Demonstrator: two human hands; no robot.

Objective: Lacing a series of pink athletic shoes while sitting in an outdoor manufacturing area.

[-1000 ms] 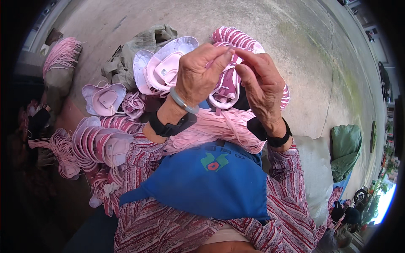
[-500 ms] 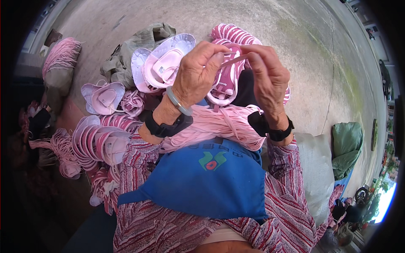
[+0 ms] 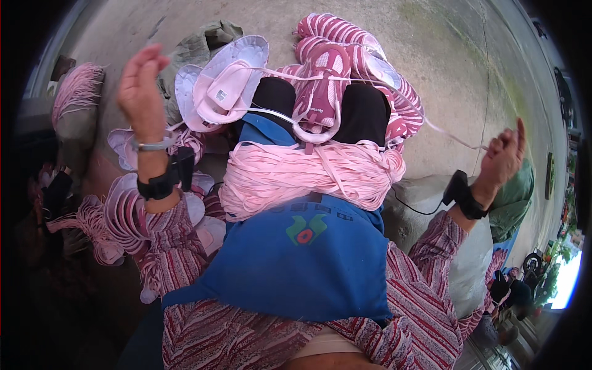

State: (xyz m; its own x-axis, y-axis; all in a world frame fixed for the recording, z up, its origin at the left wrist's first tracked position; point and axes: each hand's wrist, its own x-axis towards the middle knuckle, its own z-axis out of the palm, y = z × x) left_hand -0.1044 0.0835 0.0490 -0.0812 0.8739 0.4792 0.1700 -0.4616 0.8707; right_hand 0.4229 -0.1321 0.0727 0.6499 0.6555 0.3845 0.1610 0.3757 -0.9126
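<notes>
A pink shoe upper [image 3: 320,83] with white mesh rests between my knees, toe pointing away from me. A pale pink shoelace [image 3: 441,131] is threaded across it and stretches out to both sides. My right hand [image 3: 502,157], out at the right, pinches one end. On the far left my raised left hand [image 3: 143,92] has its fingers closed; the other side of the lace runs to its heel by the bracelet, and the grip itself is hidden. A thick bundle of pink laces [image 3: 308,176] lies across my lap on the blue apron [image 3: 296,265].
Pale lilac-lined shoe uppers [image 3: 225,80] sit at the left of my knees. Rows of striped, nested uppers [image 3: 342,31] lie beyond and to the right. A grey-green sack [image 3: 203,43] is behind them; a whitish sack [image 3: 465,265] and a green one [image 3: 515,200] stand right.
My hands were together above the shoe upper, holding the lace. They have swung wide apart to left and right, drawing the lace out across the upper.
</notes>
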